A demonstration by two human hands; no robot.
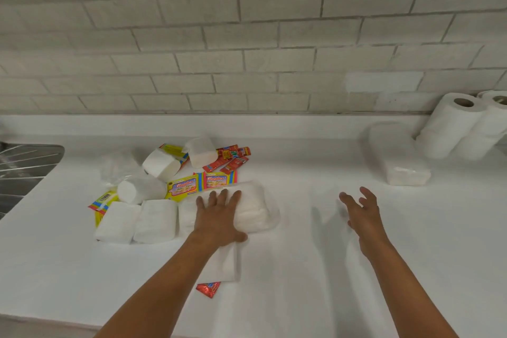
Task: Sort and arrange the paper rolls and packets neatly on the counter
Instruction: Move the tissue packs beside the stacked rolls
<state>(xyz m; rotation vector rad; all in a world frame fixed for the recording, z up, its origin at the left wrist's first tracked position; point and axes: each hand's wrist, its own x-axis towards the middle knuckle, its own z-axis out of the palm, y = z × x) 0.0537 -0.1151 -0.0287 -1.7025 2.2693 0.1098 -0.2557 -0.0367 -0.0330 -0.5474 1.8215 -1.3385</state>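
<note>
My left hand (219,217) lies flat on a white napkin pack in clear wrap (255,208) at the counter's middle, fingers spread over it. My right hand (362,211) hovers open to the right, holding nothing. Left of the pack lie several white tissue packs (155,221) and small rolls (160,164), mixed with yellow Giggles packets (183,186) and red sachets (233,159). A folded white paper (227,263) lies under my left wrist, with one red sachet (208,289) below it. Two paper towel rolls (450,123) and another wrapped napkin pack (397,156) are at the far right.
A steel sink drainer (24,170) sits at the left edge. The grey brick wall (247,35) rises behind the white counter (301,269). A crumpled clear plastic bag (118,167) lies behind the tissue pile.
</note>
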